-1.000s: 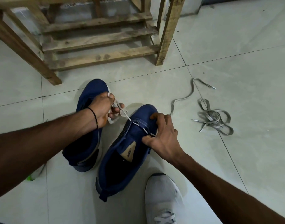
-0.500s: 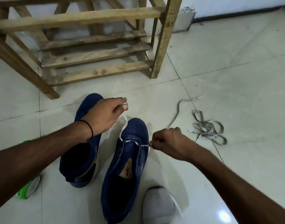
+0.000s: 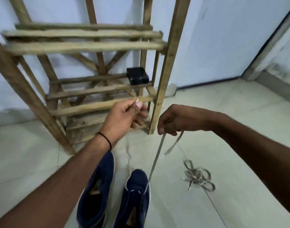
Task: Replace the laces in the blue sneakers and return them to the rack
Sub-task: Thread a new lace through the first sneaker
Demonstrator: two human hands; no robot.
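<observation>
- Behind, left of centre: slatted bare-wood rack (image 3: 95,46) on the pale tiled floor (image 3: 26,153).
- Left hand (image 3: 124,116) raised, pinching one tip of the flat pale-grey lace (image 3: 155,163).
- Two navy-blue canvas sneakers (image 3: 98,186) side by side on the floor before the rack's foot, long axes toward it, toes pointing at it.
- Right hand (image 3: 177,120) closed round the lace, taut up from the front eyelets.
- Likely risk: uneven pulling, sliding one end out.
- Far right: tangled heap of grey laces (image 3: 197,176), well apart.
</observation>
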